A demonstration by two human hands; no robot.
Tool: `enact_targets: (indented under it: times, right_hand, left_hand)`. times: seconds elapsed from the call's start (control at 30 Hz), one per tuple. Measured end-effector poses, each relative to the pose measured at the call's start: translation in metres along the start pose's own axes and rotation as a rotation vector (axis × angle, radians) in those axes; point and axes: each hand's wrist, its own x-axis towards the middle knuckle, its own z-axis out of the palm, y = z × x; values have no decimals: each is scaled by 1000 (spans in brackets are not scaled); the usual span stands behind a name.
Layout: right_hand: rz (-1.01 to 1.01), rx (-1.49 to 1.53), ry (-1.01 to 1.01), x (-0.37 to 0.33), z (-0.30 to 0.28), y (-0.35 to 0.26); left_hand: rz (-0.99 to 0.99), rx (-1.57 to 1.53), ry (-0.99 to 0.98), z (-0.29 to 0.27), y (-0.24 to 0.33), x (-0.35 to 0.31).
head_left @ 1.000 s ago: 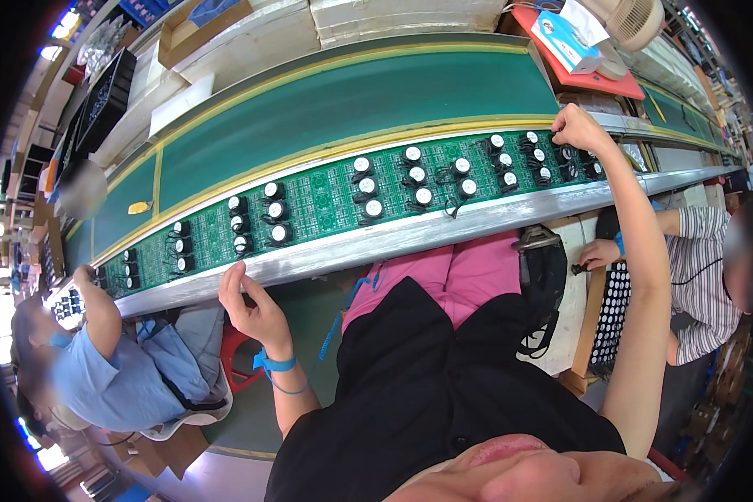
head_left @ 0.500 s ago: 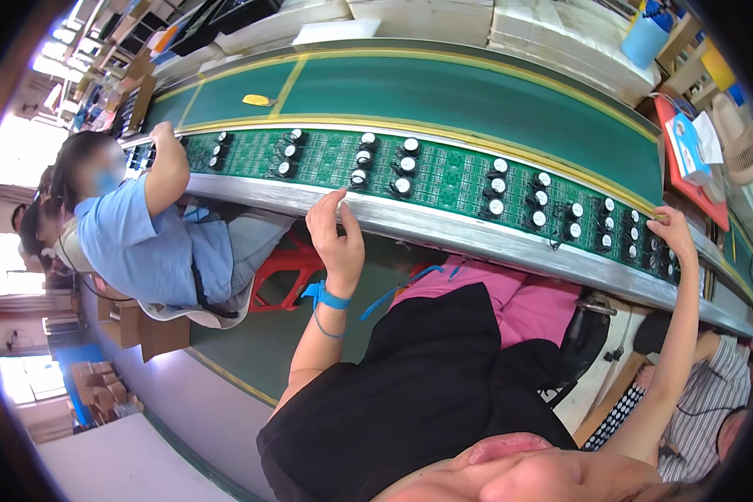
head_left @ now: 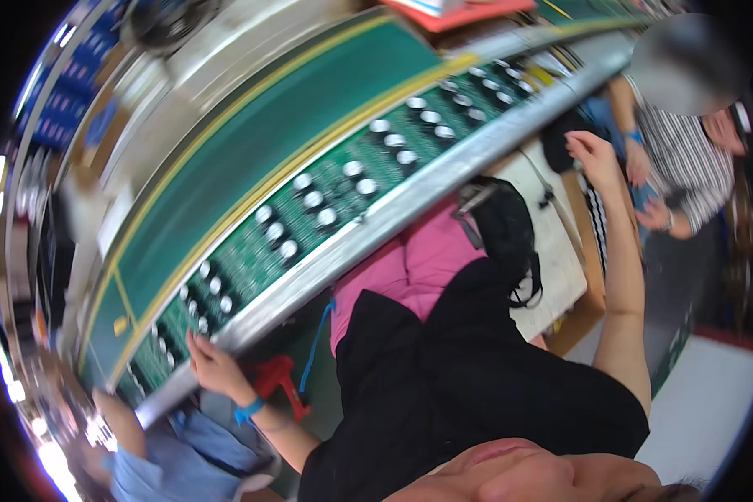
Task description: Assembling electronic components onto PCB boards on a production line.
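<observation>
Along the metal rail (head_left: pixel 335 259) runs a row of green circuit boards (head_left: pixel 236 238) carrying small black cylindrical parts with round white tops (head_left: pixel 313 199), set in short rows. My left hand (head_left: pixel 213 366), with a blue band (head_left: pixel 248 410) at the wrist, is at the rail's near edge beside the parts on the left. Its fingers reach toward the boards and look empty, though motion blurs them. Off to the right, away from the rail, my right hand (head_left: pixel 596 159) hangs in the air over an open cardboard box, its fingers loosely bent and apart, with nothing visible in them.
Beyond the rail lies a green conveyor belt (head_left: pixel 276 125) edged in yellow. A person in blue (head_left: pixel 184 452) sits at the lower left; another in stripes (head_left: pixel 686 159) is at the right. A black bag (head_left: pixel 510 243), a cardboard box (head_left: pixel 592 314) and a red stool (head_left: pixel 278 381) are close by.
The view has swung to the right and tilted. My right hand has left the rail and moved out over the box. My left hand is still near the rail's edge.
</observation>
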Motion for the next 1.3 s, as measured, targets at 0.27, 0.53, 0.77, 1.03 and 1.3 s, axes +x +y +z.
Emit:
enact_targets:
  times: [0.27,0.53,0.77,1.03,1.3]
  right_hand:
    - [334,-444,-82,-82,0,175]
    - [553,-346,-105,-67,66,208]
    - [506,-464,-35,-74,74,258]
    - [599,389,172,-89,48,151]
    - [96,775,165,-89,66,-61]
  left_hand:
    - [153,-108,-83,15,38,-8]
    - [249,-168,-78,-3,66,-21]
    - [414,-284,-159,4,119,-29]
    - [479,-371,-211,0,172,-41]
    - [546,-725,-8,-11,226,-35]
